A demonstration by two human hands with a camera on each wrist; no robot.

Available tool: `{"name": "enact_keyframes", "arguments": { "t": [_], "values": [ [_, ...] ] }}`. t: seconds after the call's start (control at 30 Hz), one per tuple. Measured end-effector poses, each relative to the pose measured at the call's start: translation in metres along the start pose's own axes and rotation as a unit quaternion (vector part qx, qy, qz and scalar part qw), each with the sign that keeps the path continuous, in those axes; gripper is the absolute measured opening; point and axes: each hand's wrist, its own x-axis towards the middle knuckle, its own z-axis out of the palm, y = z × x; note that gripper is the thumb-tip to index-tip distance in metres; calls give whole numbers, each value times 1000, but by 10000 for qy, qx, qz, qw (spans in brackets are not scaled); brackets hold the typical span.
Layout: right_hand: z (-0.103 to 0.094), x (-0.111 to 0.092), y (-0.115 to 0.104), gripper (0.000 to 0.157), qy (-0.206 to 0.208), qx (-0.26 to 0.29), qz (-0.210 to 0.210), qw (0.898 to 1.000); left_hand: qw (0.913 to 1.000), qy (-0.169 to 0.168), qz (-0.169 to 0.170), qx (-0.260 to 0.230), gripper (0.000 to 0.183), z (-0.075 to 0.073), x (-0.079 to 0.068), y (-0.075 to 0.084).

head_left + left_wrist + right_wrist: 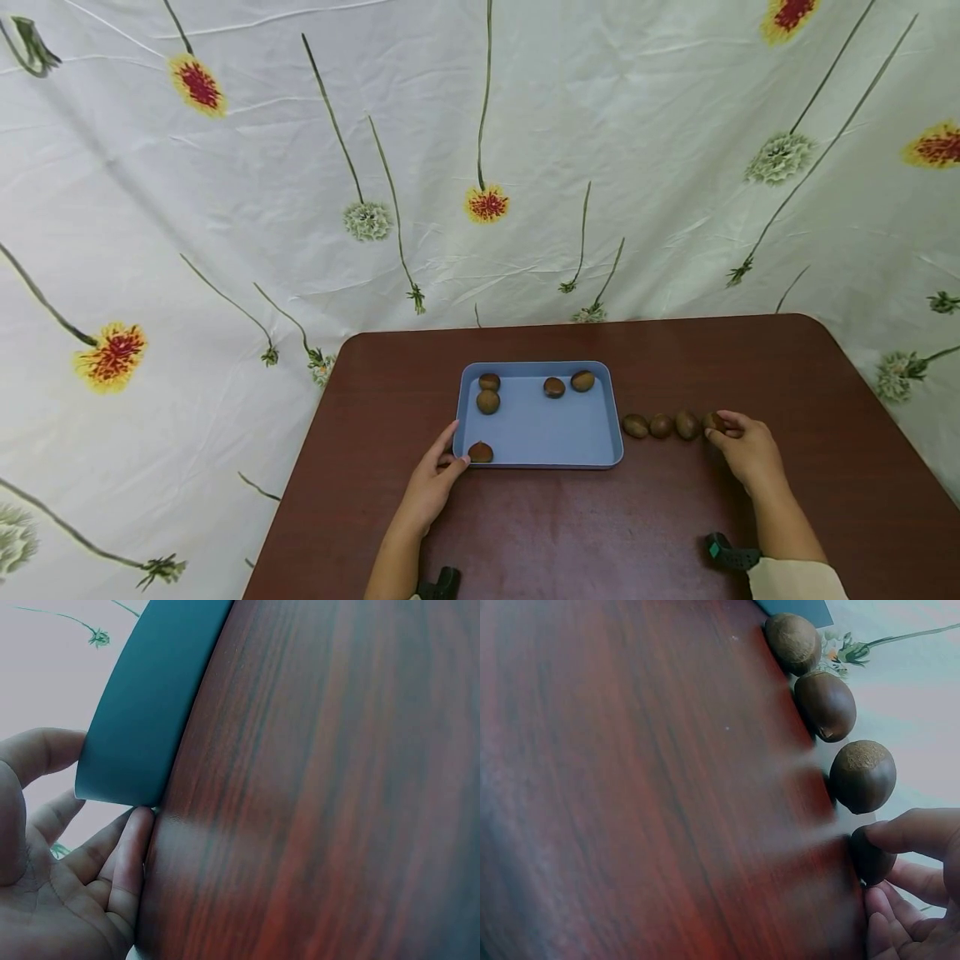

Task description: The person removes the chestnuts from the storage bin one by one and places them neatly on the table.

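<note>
My left hand is at the near left corner of a shallow blue tray, thumb by the near edge and fingers along the left side, holding that corner. In the left wrist view the tray's outer wall meets the fingers. Inside the tray lie several brown chestnuts, one of them a chestnut close to this hand. To the tray's right, my right hand pinches a chestnut between thumb and fingers. It sits at the right end of a row with other chestnuts, such as the one nearest it.
The dark brown tabletop has rounded far corners. Behind it hangs a white cloth printed with flowers. Both wrists wear dark bands, one on the right wrist. The row's leftmost chestnut lies close to the tray's right side.
</note>
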Motion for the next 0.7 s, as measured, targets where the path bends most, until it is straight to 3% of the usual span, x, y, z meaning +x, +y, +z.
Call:
{"name": "enact_keyframes", "arguments": {
  "t": [0.43,0.7],
  "values": [
    [3,-4,3,64,65,338,21,9994,10000,22,75,-56,65,1,0,-2],
    [4,-6,6,67,327,621,117,9975,9999,16,101,-105,66,3,0,-6]
  ]
}}
